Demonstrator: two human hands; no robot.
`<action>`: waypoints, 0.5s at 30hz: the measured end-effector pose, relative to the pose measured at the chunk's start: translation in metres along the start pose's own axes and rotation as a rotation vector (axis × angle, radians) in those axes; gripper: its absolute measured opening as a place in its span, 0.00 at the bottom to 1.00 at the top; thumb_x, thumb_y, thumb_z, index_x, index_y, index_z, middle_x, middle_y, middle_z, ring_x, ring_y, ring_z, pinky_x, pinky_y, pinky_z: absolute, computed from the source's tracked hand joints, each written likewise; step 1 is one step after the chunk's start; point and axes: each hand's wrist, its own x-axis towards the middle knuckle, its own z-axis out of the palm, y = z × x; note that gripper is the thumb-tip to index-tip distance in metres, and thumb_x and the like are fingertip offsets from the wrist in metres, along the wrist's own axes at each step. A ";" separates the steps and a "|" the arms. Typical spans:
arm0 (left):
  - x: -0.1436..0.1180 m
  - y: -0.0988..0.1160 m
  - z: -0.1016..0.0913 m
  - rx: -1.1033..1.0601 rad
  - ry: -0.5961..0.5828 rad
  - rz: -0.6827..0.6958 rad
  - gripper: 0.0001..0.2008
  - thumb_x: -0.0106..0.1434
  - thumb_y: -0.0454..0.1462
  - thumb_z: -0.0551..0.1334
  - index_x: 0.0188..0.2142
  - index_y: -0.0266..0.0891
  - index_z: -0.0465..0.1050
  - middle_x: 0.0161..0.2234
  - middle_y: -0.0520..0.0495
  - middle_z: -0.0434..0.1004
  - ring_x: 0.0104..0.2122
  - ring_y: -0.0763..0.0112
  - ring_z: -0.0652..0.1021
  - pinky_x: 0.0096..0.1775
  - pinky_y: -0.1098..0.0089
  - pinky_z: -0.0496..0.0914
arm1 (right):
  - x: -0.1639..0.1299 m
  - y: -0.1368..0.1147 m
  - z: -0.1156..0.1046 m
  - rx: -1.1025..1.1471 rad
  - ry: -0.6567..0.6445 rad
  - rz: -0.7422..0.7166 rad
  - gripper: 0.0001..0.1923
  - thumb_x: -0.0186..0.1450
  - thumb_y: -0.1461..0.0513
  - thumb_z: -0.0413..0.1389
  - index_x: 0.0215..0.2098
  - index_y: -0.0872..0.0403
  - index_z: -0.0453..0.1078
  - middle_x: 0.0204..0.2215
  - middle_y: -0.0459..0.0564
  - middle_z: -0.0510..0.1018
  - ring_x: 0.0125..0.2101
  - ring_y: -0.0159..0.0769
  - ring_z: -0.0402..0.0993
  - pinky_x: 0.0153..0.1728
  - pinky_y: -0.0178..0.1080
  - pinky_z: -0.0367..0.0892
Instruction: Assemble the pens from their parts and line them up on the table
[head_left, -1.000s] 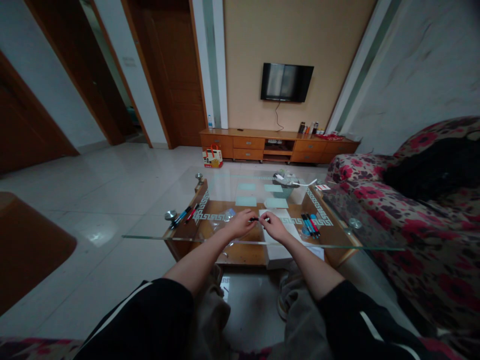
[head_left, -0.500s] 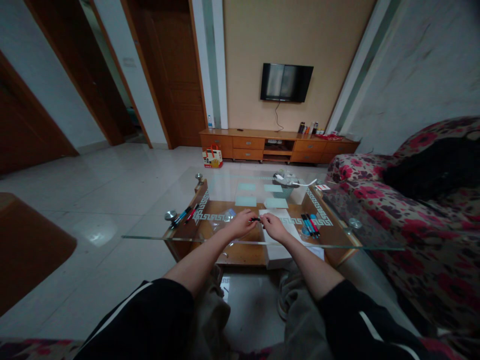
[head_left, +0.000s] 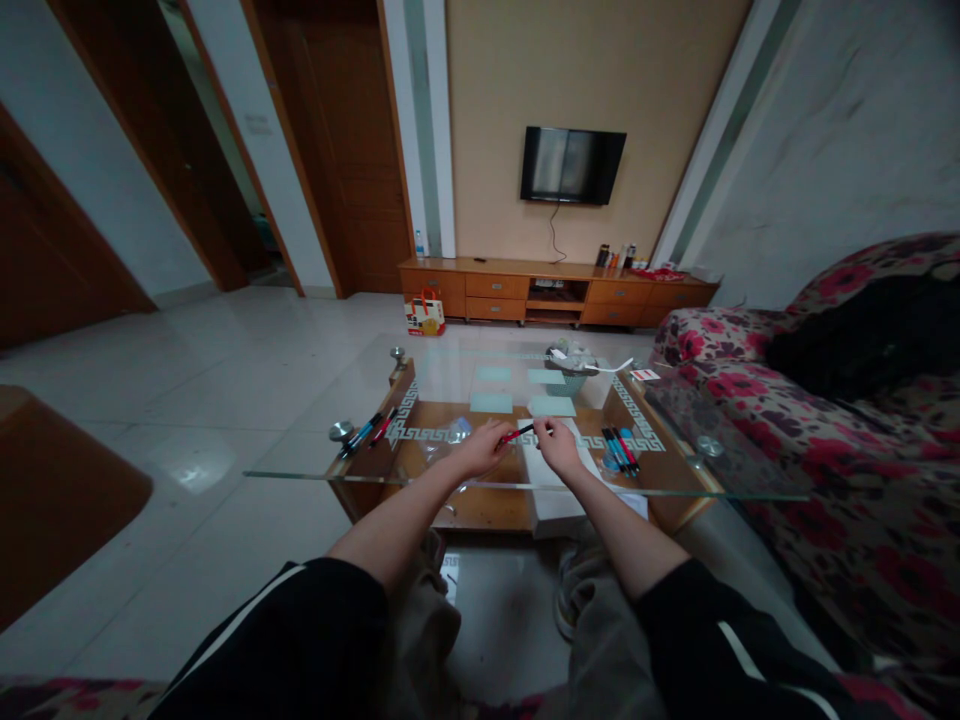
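Observation:
Above the glass tabletop (head_left: 330,420), a slim red-and-black pen (head_left: 517,434) spans the gap between my two hands. My left hand (head_left: 484,450) is closed on its red end. At the black end, the fingers of my right hand (head_left: 556,447) are pinched; whether they grip the barrel or a separate cap is too small to tell. To the right lies a group of blue, red and black pens (head_left: 621,452). More pens (head_left: 364,435), blue and red, rest on the left side of the glass.
A white box (head_left: 551,505) sits on the shelf beneath the glass. Pale rectangles (head_left: 491,402) show around the table's middle. Toward the far right stand a basket (head_left: 566,382) with plastic in it and a small card (head_left: 645,375). A floral sofa (head_left: 727,385) borders the right.
My right hand has shifted slightly right and up, away from my left. More of the pen, including its red part, now shows between them. My left hand stays about where it was.

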 end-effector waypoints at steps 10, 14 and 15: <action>-0.002 0.003 0.001 0.021 -0.126 -0.070 0.15 0.68 0.37 0.54 0.53 0.42 0.69 0.37 0.47 0.79 0.34 0.67 0.77 0.37 0.71 0.68 | 0.001 0.005 0.004 0.334 -0.047 0.139 0.22 0.60 0.44 0.54 0.31 0.54 0.70 0.29 0.49 0.78 0.23 0.34 0.71 0.23 0.34 0.63; -0.002 0.005 -0.001 0.016 -0.182 -0.062 0.20 0.64 0.40 0.60 0.55 0.42 0.67 0.36 0.48 0.78 0.35 0.67 0.77 0.37 0.71 0.68 | -0.002 0.002 0.009 0.370 -0.110 0.133 0.22 0.59 0.43 0.56 0.29 0.54 0.69 0.23 0.47 0.75 0.23 0.34 0.71 0.21 0.33 0.60; -0.003 0.006 -0.002 0.016 -0.196 -0.040 0.23 0.62 0.41 0.62 0.56 0.42 0.67 0.38 0.47 0.78 0.37 0.66 0.77 0.38 0.71 0.68 | -0.002 0.001 0.009 0.378 -0.107 0.134 0.22 0.59 0.43 0.56 0.29 0.54 0.68 0.22 0.46 0.75 0.23 0.34 0.71 0.21 0.32 0.60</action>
